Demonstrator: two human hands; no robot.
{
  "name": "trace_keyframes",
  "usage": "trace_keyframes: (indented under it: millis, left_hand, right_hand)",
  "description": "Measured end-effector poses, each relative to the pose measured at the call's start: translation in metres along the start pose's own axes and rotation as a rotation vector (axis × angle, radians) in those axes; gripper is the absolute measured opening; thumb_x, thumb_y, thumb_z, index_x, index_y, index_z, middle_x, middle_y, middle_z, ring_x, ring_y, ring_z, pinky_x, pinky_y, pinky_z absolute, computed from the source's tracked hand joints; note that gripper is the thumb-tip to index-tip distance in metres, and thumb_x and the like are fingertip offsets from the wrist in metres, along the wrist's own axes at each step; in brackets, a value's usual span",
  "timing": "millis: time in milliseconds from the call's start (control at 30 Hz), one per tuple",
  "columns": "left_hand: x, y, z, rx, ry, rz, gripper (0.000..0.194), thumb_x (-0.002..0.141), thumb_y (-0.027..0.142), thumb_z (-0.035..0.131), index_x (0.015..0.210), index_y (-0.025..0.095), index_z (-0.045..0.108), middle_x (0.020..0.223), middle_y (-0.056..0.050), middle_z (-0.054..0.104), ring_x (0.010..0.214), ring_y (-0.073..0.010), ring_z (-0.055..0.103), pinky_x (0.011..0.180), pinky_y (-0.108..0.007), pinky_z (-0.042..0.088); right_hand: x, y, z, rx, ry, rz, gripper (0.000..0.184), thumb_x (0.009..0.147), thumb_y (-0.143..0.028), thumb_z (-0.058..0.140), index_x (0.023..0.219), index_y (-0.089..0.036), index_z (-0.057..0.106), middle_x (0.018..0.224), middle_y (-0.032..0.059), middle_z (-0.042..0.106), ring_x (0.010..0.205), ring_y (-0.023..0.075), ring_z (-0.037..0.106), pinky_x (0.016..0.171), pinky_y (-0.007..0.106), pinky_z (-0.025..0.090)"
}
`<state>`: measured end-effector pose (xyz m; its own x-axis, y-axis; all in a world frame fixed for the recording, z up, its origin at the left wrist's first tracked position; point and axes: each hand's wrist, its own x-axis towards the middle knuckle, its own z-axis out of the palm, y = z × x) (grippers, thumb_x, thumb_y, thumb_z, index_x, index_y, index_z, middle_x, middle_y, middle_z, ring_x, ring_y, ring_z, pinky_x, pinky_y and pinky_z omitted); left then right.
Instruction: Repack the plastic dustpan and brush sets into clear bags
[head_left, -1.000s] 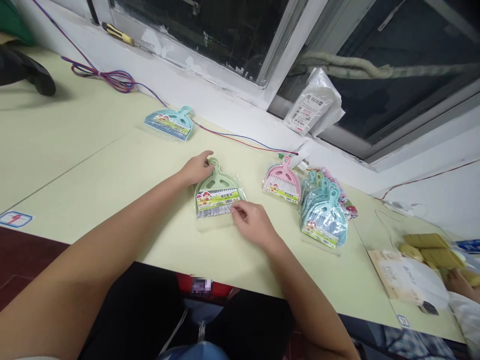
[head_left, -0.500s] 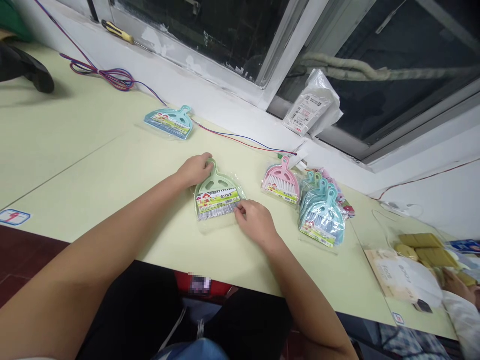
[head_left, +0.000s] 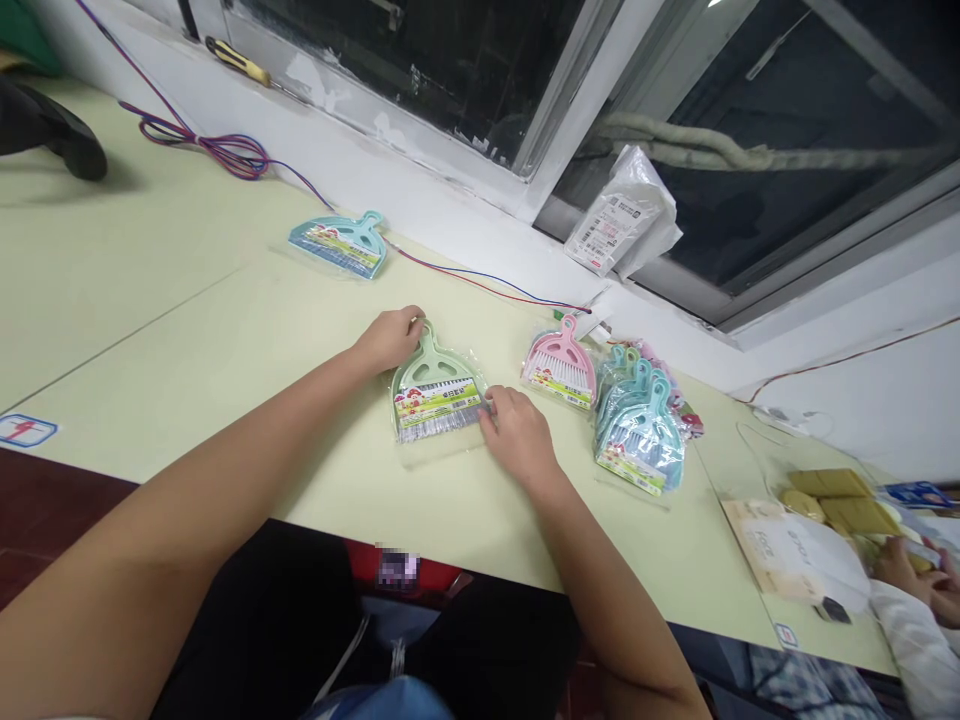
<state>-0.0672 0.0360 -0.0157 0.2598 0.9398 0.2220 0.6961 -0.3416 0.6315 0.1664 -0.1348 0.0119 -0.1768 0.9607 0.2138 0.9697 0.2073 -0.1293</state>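
A green dustpan and brush set (head_left: 437, 372) lies flat in a clear plastic bag on the pale table, with a colourful label across its grey bristles. My left hand (head_left: 391, 338) is closed at the handle, fingertips on its top end. At the bag's right edge, my right hand (head_left: 517, 430) has its thumb and bent fingers pinched against the plastic. To the right lies a bagged pink dustpan set (head_left: 561, 362), beside a stack of bagged blue-green dustpan sets (head_left: 643, 440). Another blue dustpan set (head_left: 341, 243) rests farther back on the left.
Along the wall runs a red and blue cable (head_left: 236, 155). A screwdriver (head_left: 238, 62) and a white plastic package (head_left: 619, 215) sit on the window ledge. At far right, another person's hands (head_left: 911, 575) are near yellow-brown packs (head_left: 836, 485) and a printed bag (head_left: 787, 550).
My right hand has shifted slightly up and right along the bag's edge. My left hand stays at the handle. The other person's hands have moved a little.
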Motion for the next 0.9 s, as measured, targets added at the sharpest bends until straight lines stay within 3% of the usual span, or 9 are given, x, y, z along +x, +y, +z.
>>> trace_keyframes:
  millis: [167,433,900]
  left_hand:
    - [0.000,0.000,0.001,-0.010,0.014,0.006,0.041,0.100,0.038,0.040,0.124,0.020,0.068,0.113,-0.013,0.076,0.097,-0.0278,0.069,0.085,-0.037,0.051]
    - [0.002,-0.003,0.002,-0.004,0.023,0.006,0.040,0.100,0.037,0.041,0.123,0.020,0.069,0.110,-0.013,0.076,0.096,-0.0281,0.070,0.085,-0.037,0.051]
    - [-0.002,0.006,0.001,0.011,0.044,0.032,0.028,0.094,0.027,0.044,0.102,0.019,0.070,0.099,-0.012,0.077,0.088,-0.0271,0.070,0.078,-0.036,0.051]
  right_hand:
    - [0.001,0.008,-0.004,-0.070,-0.003,-0.020,0.028,0.094,-0.019,0.055,0.122,-0.017,0.060,0.117,0.0152,0.064,0.111,0.0306,0.058,0.089,0.039,0.045]
    - [0.003,0.013,-0.003,-0.061,-0.041,0.053,0.026,0.098,-0.017,0.049,0.120,-0.020,0.061,0.113,0.0144,0.069,0.102,0.0290,0.064,0.079,0.036,0.044]
    - [0.015,0.031,0.015,0.569,-0.050,0.284,0.019,0.092,-0.034,0.058,0.099,-0.023,0.072,0.096,0.0029,0.077,0.085,0.0184,0.071,0.083,0.031,0.051]
